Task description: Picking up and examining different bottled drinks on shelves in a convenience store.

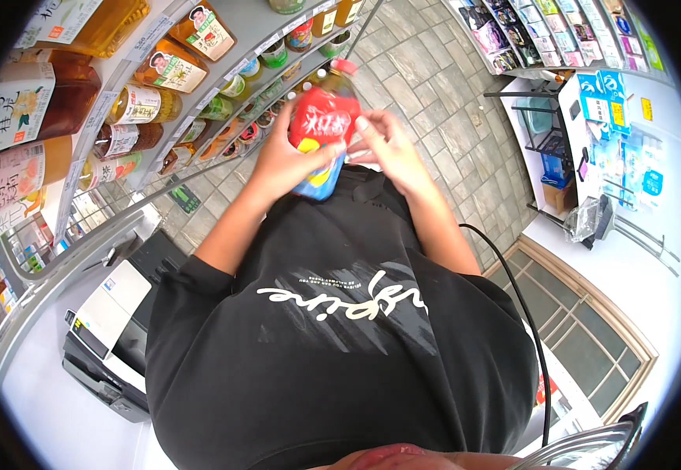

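My left hand (293,155) is closed around the side of a plastic drink bottle (325,132) with a red, yellow and blue label and a red cap. The bottle is held tilted in front of my chest and looks slightly blurred. Close by its other side is my right hand (384,147), its fingers bent and spread; whether its fingertips touch the bottle is hard to tell. Behind the bottle, several small white-capped bottles (320,74) show at the shelf edge.
Shelves (158,26) of bottles and jars rise at the left, with a black and white printer (111,317) below. A tiled floor (428,76) lies ahead. At the right are a display rack (552,29), a white unit with a black frame (552,147) and a black cable (516,282).
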{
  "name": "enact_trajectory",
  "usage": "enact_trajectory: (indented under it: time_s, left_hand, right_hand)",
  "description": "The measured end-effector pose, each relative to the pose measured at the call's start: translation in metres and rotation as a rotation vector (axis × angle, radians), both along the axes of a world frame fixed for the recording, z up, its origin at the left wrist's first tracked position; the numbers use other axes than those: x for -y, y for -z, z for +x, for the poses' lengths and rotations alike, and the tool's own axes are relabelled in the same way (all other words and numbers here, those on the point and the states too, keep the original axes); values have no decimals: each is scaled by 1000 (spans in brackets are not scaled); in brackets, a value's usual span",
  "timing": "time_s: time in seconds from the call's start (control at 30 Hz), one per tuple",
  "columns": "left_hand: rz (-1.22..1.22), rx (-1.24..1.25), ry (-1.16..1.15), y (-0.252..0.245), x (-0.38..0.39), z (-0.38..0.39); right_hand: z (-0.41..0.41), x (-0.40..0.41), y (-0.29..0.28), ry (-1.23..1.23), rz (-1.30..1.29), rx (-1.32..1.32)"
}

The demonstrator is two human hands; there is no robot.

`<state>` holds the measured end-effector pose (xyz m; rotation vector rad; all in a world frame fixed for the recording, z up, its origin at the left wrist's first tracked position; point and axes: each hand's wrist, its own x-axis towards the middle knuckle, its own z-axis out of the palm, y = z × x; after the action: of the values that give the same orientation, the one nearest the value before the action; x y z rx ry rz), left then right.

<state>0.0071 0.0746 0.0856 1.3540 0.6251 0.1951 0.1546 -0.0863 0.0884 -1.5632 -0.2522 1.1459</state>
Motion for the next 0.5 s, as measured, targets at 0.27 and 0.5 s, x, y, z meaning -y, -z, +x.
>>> enact_trajectory:
  time_s: [0.27, 0.5]
  left_hand:
    - [829, -117, -37, 12, 39, 7]
    - [964, -32, 72, 1, 63, -7]
  right_hand:
    - [-39, -9, 23, 88, 14, -24]
    - [-3, 19, 30, -18, 248, -325]
